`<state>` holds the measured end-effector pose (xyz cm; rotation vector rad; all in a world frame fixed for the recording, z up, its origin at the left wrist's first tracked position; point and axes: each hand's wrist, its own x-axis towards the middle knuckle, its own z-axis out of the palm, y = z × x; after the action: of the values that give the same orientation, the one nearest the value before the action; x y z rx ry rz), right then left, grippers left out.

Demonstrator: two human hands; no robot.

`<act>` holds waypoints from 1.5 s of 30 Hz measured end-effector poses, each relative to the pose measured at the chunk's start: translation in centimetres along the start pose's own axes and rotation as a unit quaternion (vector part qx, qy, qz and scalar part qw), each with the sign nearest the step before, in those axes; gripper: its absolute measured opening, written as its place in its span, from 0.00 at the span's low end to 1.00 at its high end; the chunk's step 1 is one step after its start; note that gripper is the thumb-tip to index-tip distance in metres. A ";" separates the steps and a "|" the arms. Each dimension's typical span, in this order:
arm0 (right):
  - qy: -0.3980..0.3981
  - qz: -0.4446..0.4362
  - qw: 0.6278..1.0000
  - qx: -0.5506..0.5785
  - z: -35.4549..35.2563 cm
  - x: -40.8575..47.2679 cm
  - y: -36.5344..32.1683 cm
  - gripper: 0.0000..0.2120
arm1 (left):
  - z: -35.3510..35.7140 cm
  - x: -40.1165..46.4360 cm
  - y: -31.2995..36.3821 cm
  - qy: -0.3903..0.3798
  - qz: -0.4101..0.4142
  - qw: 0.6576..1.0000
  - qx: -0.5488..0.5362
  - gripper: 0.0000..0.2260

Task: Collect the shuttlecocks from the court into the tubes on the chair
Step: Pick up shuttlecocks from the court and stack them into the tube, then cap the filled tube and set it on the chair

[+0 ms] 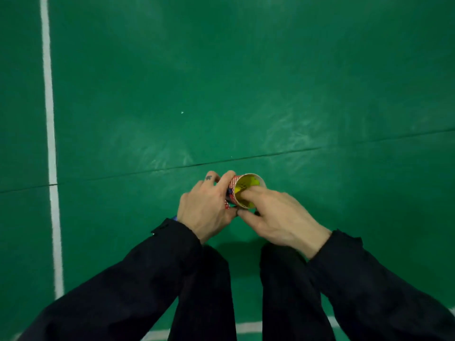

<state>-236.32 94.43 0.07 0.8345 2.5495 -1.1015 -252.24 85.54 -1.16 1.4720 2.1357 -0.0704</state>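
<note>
Dark trouser legs [204,291] bottom center; left hand [204,212] grips tube [232,188] steady, right hand [275,215] fingers push yellow shuttlecock [248,187] inside.

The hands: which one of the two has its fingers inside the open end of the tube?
The right hand: its fingers reach into the tube mouth, onto the yellow shuttlecocks. The left hand only grips the tube's outside.
</note>
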 end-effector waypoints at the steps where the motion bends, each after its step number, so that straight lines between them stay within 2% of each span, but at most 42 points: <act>1: 0.020 0.016 0.999 0.024 -1.4 -2.8 -1.3 0.13 | -1.7 -1.7 1.8 -0.010 0.013 1.000 -0.007 0.32; 5: 0.110 0.082 0.987 0.084 -7.1 -14.7 -6.9 0.12 | -9.2 -8.1 9.0 -0.038 0.099 0.994 -0.014 0.32; 9: 0.224 0.179 0.951 0.112 -10.0 -24.0 -10.1 0.11 | -13.9 -12.4 14.2 -0.059 0.182 0.978 -0.081 0.42; 12: 0.324 0.257 0.896 0.164 -10.5 -31.0 -11.5 0.16 | -16.4 -15.8 18.0 -0.075 0.230 0.955 -0.173 0.47; 15: 0.415 0.328 0.824 0.205 -9.6 -38.4 -13.3 0.22 | -17.5 -19.6 22.5 -0.114 0.304 0.924 -0.204 0.45; 20: 0.515 0.408 0.718 0.229 -5.4 -50.6 -15.7 0.14 | -14.8 -26.7 31.2 -0.164 0.428 0.868 -0.189 0.40; 24: 0.529 0.469 0.680 0.197 0.0 -60.3 -16.7 0.11 | -10.1 -33.5 39.5 -0.228 0.515 0.821 -0.090 0.42; 26: 0.518 0.497 0.673 0.179 2.8 -65.2 -16.6 0.06 | -7.1 -37.6 44.3 -0.268 0.575 0.772 -0.025 0.45; 29: 0.514 0.561 0.628 0.160 7.2 -73.5 -16.8 0.03 | -2.0 -44.9 51.3 -0.301 0.661 0.686 0.045 0.46; 34: 0.513 0.622 0.563 0.183 12.6 -85.1 -16.4 0.05 | 4.8 -54.1 60.7 -0.312 0.743 0.591 0.045 0.42; 36: 0.514 0.636 0.540 0.198 13.6 -88.4 -15.8 0.04 | 7.2 -56.4 63.8 -0.333 0.755 0.563 0.038 0.42; 38: 0.513 0.655 0.515 0.207 14.8 -91.8 -14.7 0.08 | 9.9 -58.8 67.1 -0.352 0.759 0.546 0.041 0.44; 40: 0.507 0.672 0.493 0.218 15.7 -94.9 -13.0 0.21 | 12.6 -60.7 70.9 -0.362 0.768 0.527 0.040 0.43; 42: 0.502 0.684 0.489 0.202 16.4 -97.7 -11.3 0.35 | 15.0 -62.2 74.5 -0.367 0.779 0.506 0.044 0.42; 43: 0.501 0.688 0.491 0.184 16.7 -99.2 -10.2 0.37 | 16.3 -62.9 76.7 -0.373 0.779 0.500 0.055 0.43; 45: 0.499 0.687 0.499 0.172 17.4 -103.0 -7.1 0.33 | 19.2 -64.2 81.5 -0.387 0.780 0.486 0.071 0.45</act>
<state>-157.40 35.87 36.14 3.3506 0.8281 -0.3976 -156.33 57.20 32.47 2.2390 -0.3707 -0.1757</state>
